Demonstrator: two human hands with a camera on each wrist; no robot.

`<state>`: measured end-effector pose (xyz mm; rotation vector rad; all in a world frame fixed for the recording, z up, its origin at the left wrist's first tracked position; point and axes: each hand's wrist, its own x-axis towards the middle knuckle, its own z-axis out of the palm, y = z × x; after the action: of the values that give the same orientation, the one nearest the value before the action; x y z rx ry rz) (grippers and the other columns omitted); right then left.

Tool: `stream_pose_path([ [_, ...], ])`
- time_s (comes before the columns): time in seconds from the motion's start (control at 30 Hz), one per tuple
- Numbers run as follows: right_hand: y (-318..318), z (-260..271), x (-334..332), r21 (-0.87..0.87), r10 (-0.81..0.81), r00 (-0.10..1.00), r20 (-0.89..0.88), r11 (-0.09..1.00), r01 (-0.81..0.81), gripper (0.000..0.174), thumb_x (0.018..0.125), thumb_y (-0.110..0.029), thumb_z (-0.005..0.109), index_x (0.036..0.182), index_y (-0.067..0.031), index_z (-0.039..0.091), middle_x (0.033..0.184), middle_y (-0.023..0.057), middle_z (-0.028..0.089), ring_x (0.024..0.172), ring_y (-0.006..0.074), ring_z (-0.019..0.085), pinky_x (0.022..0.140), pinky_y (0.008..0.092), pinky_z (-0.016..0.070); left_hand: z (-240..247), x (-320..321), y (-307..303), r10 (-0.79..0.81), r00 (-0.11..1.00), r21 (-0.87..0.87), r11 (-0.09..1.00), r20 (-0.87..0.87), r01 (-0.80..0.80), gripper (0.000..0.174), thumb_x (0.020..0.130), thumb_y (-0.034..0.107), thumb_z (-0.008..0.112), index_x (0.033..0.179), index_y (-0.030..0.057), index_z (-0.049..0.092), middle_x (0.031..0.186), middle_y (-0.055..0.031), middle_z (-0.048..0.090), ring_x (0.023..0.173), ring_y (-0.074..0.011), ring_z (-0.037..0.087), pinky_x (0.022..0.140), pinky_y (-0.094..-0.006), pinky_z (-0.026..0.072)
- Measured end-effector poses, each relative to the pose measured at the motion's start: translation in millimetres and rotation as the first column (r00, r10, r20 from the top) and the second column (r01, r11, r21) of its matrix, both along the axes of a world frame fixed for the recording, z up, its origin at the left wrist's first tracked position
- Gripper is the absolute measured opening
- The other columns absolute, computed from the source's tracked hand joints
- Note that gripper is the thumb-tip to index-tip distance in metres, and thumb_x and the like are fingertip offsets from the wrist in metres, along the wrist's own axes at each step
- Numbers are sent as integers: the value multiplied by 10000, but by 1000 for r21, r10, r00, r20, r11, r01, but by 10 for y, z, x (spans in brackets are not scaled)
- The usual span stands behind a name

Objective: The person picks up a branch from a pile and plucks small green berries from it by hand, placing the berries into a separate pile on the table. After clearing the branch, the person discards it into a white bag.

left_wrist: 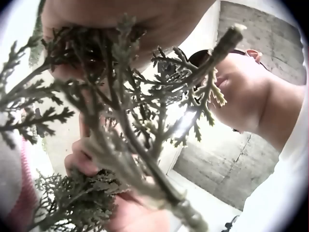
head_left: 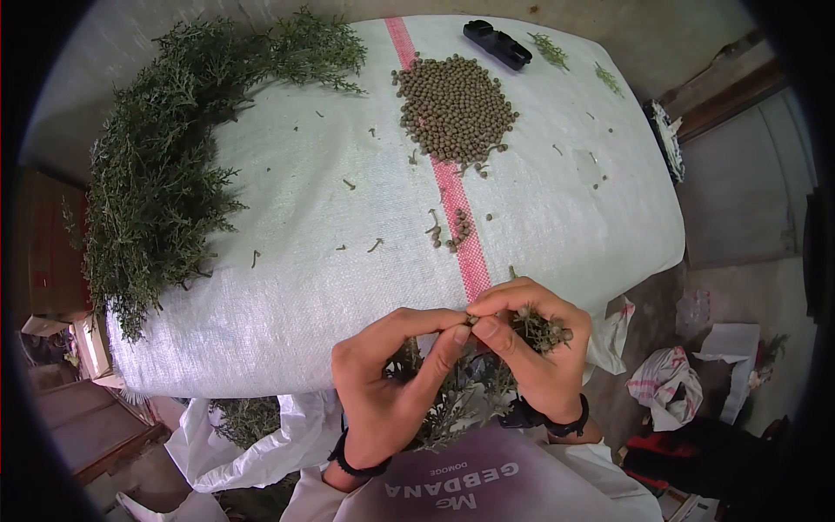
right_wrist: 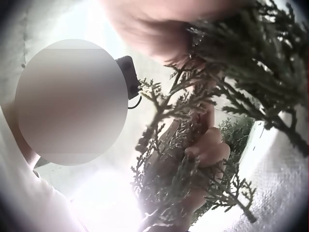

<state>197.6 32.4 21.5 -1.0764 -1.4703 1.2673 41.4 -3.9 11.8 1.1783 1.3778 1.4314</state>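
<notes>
My left hand (head_left: 391, 370) and right hand (head_left: 544, 348) meet fingertip to fingertip above the near edge of a stuffed white woven sack (head_left: 304, 217). Thumbs and forefingers pinch a small brownish piece (head_left: 471, 320) between them; I cannot tell if it is a round cone. A scaly-leaved conifer sprig (head_left: 548, 331) with round cones lies in the curl of my right hand. More green conifer sprigs (head_left: 457, 409) hang under my left palm. In the left wrist view their cut woody stem (left_wrist: 224, 43) juts out beside the left hand (left_wrist: 120, 14).
A pile of small round brown cones (head_left: 457, 109) sits far back on the sack, with several loose ones nearer. Conifer branches (head_left: 165, 165) cover its left side. A black object (head_left: 497, 45) lies at the back. White bags (head_left: 261, 444) stand below the sack.
</notes>
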Motion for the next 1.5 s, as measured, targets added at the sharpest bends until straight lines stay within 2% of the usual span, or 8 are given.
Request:
stream_pose_path([
  [0.13,42,192,-13,-135,-23,998,-52,991,16,301,817,-44,810,1092,18,705,951,93,723,861,106,670,766,227,510,-68,-41,-4,1,994,-62,998,111,6,132,887,16,731,1018,3,742,827,-47,732,597,-35,541,514,-202,393],
  [0.27,77,161,83,-185,234,970,67,958,-219,375,835,-82,802,1172,13,668,971,69,719,856,64,640,740,222,502,-54,-12,18,39,961,-139,990,274,-1,187,971,97,642,1111,4,725,827,-54,736,568,-36,522,497,-206,389],
  [0.5,181,290,240,-301,-193,976,-106,941,153,273,918,-75,646,1168,34,628,947,53,669,723,60,581,629,215,461,-200,-162,103,175,877,-182,978,448,-102,421,1082,286,406,1103,-42,671,727,-60,631,470,-58,426,448,-221,346],
  [0.8,275,226,190,-602,-267,742,-615,767,-222,267,860,5,639,1120,48,593,838,5,575,688,83,561,592,239,444,-285,-190,108,16,653,-14,1000,758,-9,302,979,194,395,1132,-33,523,856,-57,490,600,-105,440,558,-256,402],
  [0.9,283,236,205,-492,76,937,-340,835,-247,318,821,18,658,1114,32,535,811,44,521,617,98,528,556,246,436,-280,-197,122,-40,667,28,999,744,29,289,915,85,416,1172,-26,489,902,-65,485,665,-117,457,611,-266,424],
  [1.1,256,386,-30,-257,144,977,-157,949,-182,216,819,50,724,971,-8,581,829,27,594,695,73,572,611,228,445,-246,-198,70,-95,803,70,995,589,66,463,795,-174,497,1223,-3,457,993,-82,540,833,-139,557,699,-280,471],
  [1.17,261,449,-107,-194,194,979,63,965,-178,176,835,26,737,909,-25,585,828,30,605,687,45,571,615,213,451,-216,-204,47,-133,809,88,991,572,101,475,799,-183,520,1234,-5,459,1025,-94,565,869,-142,576,718,-277,481],
  [1.5,301,407,-112,-216,211,962,172,961,-172,170,823,-23,801,925,3,668,760,-30,616,700,19,537,640,203,441,-182,-288,7,-136,871,-57,981,472,183,422,839,-159,629,1237,-45,547,1133,-159,677,905,-142,661,802,-245,524],
])
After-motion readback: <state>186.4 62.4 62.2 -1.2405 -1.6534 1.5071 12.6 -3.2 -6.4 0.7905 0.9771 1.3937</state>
